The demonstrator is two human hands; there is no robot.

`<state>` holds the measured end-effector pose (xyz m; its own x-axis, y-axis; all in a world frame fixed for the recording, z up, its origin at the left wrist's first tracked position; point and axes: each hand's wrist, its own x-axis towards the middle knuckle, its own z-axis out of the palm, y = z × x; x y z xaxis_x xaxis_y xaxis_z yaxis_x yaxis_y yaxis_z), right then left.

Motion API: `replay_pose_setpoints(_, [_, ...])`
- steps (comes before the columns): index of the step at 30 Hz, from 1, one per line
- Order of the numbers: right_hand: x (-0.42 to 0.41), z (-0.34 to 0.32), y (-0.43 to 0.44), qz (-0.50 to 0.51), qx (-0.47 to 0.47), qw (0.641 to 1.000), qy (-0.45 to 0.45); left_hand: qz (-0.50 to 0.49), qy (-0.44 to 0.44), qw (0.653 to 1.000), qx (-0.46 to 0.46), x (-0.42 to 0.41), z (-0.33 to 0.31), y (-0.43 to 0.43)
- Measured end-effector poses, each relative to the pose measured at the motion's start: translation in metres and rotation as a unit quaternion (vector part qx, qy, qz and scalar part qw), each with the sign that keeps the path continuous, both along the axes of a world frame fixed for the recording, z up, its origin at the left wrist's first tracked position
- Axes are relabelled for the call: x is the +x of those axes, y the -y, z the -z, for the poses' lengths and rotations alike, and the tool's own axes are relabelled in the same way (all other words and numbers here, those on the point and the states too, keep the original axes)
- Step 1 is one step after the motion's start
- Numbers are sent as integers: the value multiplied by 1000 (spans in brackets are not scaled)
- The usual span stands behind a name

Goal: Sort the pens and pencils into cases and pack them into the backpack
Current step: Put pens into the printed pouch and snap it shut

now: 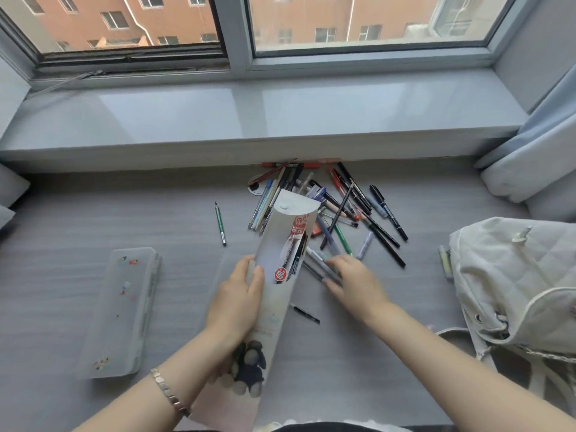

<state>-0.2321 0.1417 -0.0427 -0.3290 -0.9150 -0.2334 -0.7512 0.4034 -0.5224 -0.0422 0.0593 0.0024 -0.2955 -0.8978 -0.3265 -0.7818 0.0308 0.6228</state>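
Observation:
My left hand [240, 294] grips a long white pen case [280, 244] with its flap open, tilted up from the grey surface; a few pens show inside it. My right hand [352, 282] lies on the near edge of a pile of pens and pencils [339, 207], its fingers closed around a couple of grey pens [321, 265]. A second, translucent case [121, 313] with stickers lies shut at the left. A white quilted backpack [517, 285] sits at the right. One green pencil [220, 224] lies apart, left of the pile.
A short black pen [304, 313] lies between my forearms. A yellow-green item [445, 263] rests beside the backpack. A grey window sill [249, 120] runs across the back, with a curtain [536, 157] at the far right.

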Motion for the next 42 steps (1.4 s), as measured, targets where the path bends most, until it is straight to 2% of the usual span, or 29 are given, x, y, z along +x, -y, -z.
replay_pose_setpoints(6, [27,7,17,4,52,991,-120,8,2,1000,-2,2,6,-9])
replay_pose_setpoints(10, [32,15,24,28,81,987,-134,10,15,1000,5,-1,7,-15])
replay_pose_setpoints(16, [20,17,27,-30,131,973,-189,-7,6,1000,4,-6,6,-20])
replay_pose_setpoints(18, [8,5,26,-33,145,972,-181,-14,4,1000,1,-6,5,-20])
replay_pose_setpoints(20, [-9,-13,24,15,93,988,-122,-23,-2,1000,0,-5,4,-18])
replay_pose_setpoints(22, [-27,-35,21,100,-12,995,-2,-26,-7,1000,1,-3,3,-16])
replay_pose_setpoints(23, [-34,-47,19,147,-58,985,72,-21,-5,1000,3,-2,3,-15])
replay_pose_setpoints(24, [-38,-58,16,186,-99,965,158,-14,-2,1000,5,-2,3,-14])
replay_pose_setpoints(26, [-38,-78,14,212,-161,892,365,1,-3,1000,9,-4,3,-14])
replay_pose_setpoints(27, [-33,-85,14,203,-172,859,438,11,-5,1000,12,-6,3,-15])
replay_pose_setpoints(28, [-27,-88,14,179,-169,850,466,20,-7,1000,14,-8,2,-16])
replay_pose_setpoints(32, [-3,-85,12,92,-88,897,424,52,-23,998,10,-15,-2,-19])
replay_pose_setpoints(33, [-1,-84,12,105,-78,891,435,61,-25,998,7,-16,-3,-19])
replay_pose_setpoints(36, [-3,-82,14,191,-109,828,516,75,-23,997,0,-16,-5,-19])
replay_pose_setpoints(37, [-6,-82,16,209,-125,823,513,77,-23,997,0,-15,-5,-20])
replay_pose_setpoints(42, [-11,-76,18,200,-151,877,411,91,-36,995,4,-15,-4,-22])
